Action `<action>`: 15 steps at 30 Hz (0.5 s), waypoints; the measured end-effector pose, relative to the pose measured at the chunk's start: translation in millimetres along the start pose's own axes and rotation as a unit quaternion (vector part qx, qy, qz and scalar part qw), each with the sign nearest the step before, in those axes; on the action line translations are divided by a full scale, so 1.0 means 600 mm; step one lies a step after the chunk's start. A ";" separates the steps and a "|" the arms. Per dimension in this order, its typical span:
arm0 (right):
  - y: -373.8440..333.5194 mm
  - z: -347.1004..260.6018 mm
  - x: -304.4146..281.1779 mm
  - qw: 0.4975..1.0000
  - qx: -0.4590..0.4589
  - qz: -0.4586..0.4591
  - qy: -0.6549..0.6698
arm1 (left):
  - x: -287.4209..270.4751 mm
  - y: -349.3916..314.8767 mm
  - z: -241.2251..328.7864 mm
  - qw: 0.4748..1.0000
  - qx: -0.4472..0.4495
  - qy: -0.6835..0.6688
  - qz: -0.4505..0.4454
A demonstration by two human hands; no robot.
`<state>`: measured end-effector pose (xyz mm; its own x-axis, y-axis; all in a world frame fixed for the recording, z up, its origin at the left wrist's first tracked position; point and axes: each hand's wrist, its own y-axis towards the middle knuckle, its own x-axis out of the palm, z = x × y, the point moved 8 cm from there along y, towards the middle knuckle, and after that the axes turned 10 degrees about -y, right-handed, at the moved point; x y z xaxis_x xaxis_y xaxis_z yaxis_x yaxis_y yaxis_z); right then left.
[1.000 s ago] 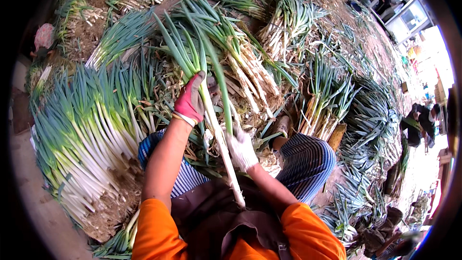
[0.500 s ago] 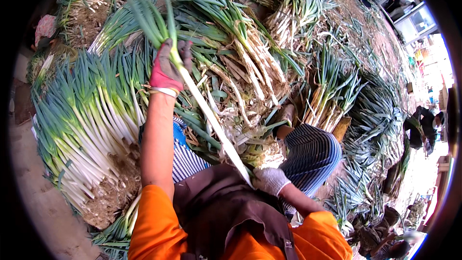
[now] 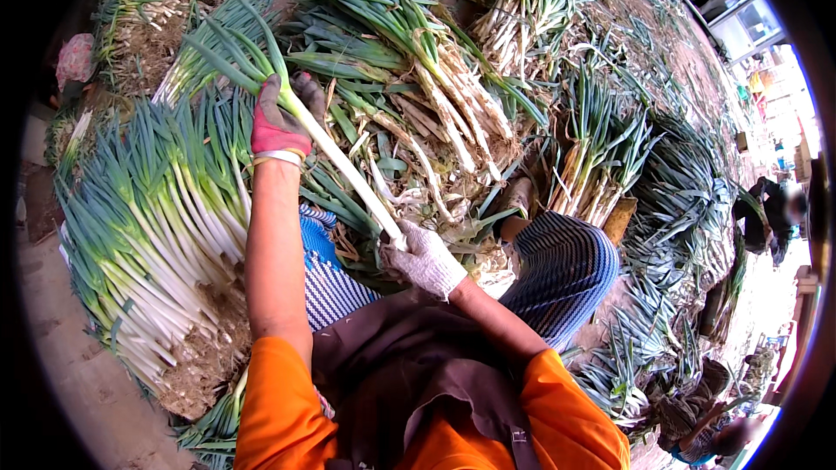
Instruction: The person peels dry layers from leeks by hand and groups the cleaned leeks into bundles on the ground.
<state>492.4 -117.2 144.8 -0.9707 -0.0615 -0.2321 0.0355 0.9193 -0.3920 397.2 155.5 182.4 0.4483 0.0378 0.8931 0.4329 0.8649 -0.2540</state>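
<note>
One long green onion [image 3: 347,165] slants across in front of me, its green leaves at the upper left and its white stalk running down to the right. My left hand [image 3: 280,118], in a red and grey glove, is closed round it where the leaves meet the stalk. At the lower part of the white stalk, my right hand [image 3: 425,263] in a white knit glove has its fingers closed; the root end is hidden there. To my left lies a big pile of clean white-stalked green onions [image 3: 170,244], with bushy roots toward me.
Untrimmed onions with dry, brownish stalks [image 3: 466,113] lie ahead, amid peeled skins and leaf scraps. A bundle [image 3: 601,161] stands beyond my bent right knee [image 3: 566,270]. Heaps of green leaves [image 3: 679,209] stretch along the right. Another person in dark clothes [image 3: 766,213] is at far right.
My right hand has moved up and left along the stalk from near my lap. My left hand and the leaves have shifted slightly left and down.
</note>
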 end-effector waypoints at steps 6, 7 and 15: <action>0.019 -0.086 -0.003 0.953 -0.007 -0.123 0.278 | 0.051 -0.087 -0.121 0.986 -0.088 0.114 -0.081; 0.013 -0.081 0.006 0.934 -0.012 -0.148 0.325 | 0.051 -0.099 -0.122 0.992 -0.085 0.085 -0.022; -0.074 -0.028 0.003 0.916 0.011 -0.092 0.391 | 0.026 -0.072 -0.126 0.994 -0.071 0.073 0.044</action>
<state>485.0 -151.2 176.8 -0.8337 0.0910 0.5447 -0.1489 0.9128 -0.3803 444.6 80.9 179.1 0.5936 0.0287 0.8043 0.4879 0.7819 -0.3880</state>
